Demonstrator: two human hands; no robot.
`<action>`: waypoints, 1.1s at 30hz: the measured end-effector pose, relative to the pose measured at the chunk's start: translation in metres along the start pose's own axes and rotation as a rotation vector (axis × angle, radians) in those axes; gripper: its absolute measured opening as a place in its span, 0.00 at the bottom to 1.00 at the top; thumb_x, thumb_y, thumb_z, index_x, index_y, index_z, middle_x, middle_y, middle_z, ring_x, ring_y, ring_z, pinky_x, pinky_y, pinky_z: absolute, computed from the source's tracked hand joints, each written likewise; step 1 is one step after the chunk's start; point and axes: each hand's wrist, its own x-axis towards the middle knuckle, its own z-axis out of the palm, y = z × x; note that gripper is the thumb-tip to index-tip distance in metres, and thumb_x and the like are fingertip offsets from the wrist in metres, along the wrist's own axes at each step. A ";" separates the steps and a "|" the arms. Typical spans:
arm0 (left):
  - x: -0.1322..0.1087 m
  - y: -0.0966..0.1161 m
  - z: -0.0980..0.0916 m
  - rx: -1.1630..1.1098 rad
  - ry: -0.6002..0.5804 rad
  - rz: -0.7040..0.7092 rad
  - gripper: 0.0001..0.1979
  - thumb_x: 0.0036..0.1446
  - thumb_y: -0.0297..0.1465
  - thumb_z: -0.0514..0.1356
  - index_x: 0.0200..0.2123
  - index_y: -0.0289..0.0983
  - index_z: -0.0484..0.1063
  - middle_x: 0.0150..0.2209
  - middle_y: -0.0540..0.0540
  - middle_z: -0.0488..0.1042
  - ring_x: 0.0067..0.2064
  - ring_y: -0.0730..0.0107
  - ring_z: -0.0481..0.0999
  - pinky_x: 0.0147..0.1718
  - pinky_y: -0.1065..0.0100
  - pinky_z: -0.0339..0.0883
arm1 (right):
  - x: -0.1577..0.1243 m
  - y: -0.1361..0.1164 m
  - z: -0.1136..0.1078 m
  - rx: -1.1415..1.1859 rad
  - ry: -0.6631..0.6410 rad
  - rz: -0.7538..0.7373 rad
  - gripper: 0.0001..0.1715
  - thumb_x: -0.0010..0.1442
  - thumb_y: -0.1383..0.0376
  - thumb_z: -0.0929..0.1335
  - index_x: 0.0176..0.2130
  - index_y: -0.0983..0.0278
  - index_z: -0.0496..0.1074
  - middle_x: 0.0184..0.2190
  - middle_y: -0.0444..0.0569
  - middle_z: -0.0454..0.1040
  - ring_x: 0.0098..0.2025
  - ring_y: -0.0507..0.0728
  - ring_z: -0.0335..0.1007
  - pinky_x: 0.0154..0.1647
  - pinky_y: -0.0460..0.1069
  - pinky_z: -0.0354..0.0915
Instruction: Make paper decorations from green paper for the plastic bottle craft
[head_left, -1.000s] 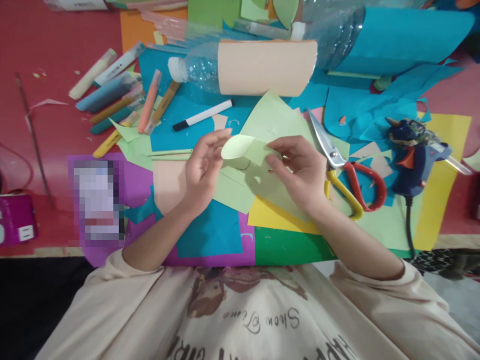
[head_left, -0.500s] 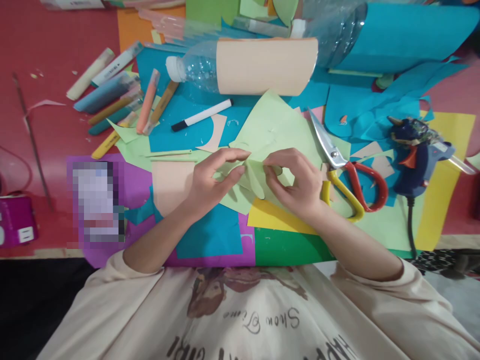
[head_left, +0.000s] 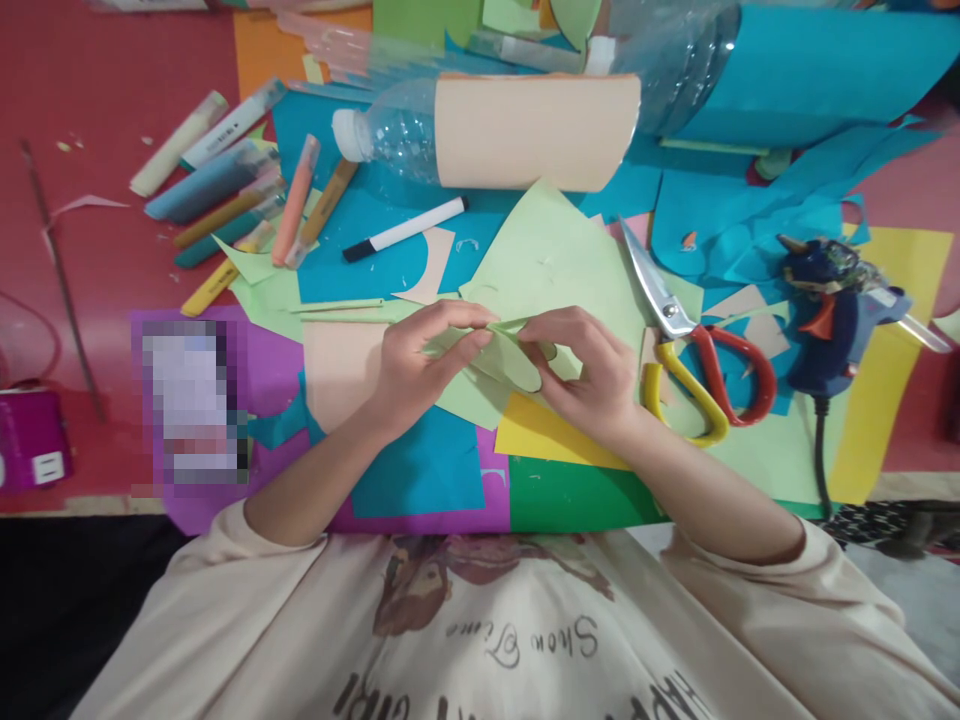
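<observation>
Between my two hands is a light green paper cutout [head_left: 516, 362] with a rounded lower end. My left hand [head_left: 420, 355] pinches its upper left part between thumb and fingertips. My right hand [head_left: 583, 365] pinches the same cutout from the right side, fingers curled. Beneath and behind them lies a larger light green paper sheet [head_left: 551, 245]. A peach paper piece [head_left: 341, 370] rests beside my left wrist. Scissors [head_left: 679, 325] with one yellow and one red handle lie with blades spread, just right of my right hand.
Beyond my hands lie a plastic bottle [head_left: 401, 135] wrapped in peach paper and a blue-wrapped bottle [head_left: 810, 75]. Several markers [head_left: 202, 185] are piled at left, near a blurred-out phone [head_left: 193, 395]. A glue gun [head_left: 832, 330] with its cord lies at right. Paper scraps cover the table.
The green cutout has tilted, its rounded end swinging right and its face turning more toward me. My right hand has shifted slightly left and down; my left hand stays almost in place.
</observation>
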 end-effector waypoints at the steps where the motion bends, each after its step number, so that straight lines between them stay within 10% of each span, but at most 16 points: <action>1: 0.000 0.000 0.000 -0.005 0.000 -0.027 0.11 0.57 0.40 0.61 0.33 0.39 0.75 0.36 0.48 0.80 0.40 0.69 0.79 0.42 0.69 0.72 | -0.001 0.000 0.000 0.003 0.004 -0.001 0.08 0.60 0.70 0.64 0.37 0.57 0.68 0.30 0.46 0.77 0.33 0.54 0.74 0.31 0.51 0.70; 12: 0.006 -0.005 -0.003 -0.119 0.114 -0.127 0.12 0.55 0.41 0.61 0.27 0.38 0.71 0.26 0.51 0.72 0.28 0.77 0.70 0.26 0.75 0.65 | 0.000 -0.001 -0.004 0.265 0.118 0.364 0.07 0.63 0.62 0.63 0.33 0.60 0.65 0.28 0.44 0.68 0.27 0.49 0.65 0.26 0.47 0.65; 33: 0.005 -0.009 -0.002 -0.157 0.087 -0.137 0.14 0.55 0.38 0.63 0.42 0.40 0.70 0.27 0.52 0.74 0.30 0.76 0.75 0.31 0.75 0.69 | 0.000 -0.007 0.008 0.534 -0.188 0.613 0.19 0.52 0.67 0.69 0.29 0.59 0.52 0.23 0.35 0.60 0.23 0.46 0.65 0.26 0.45 0.65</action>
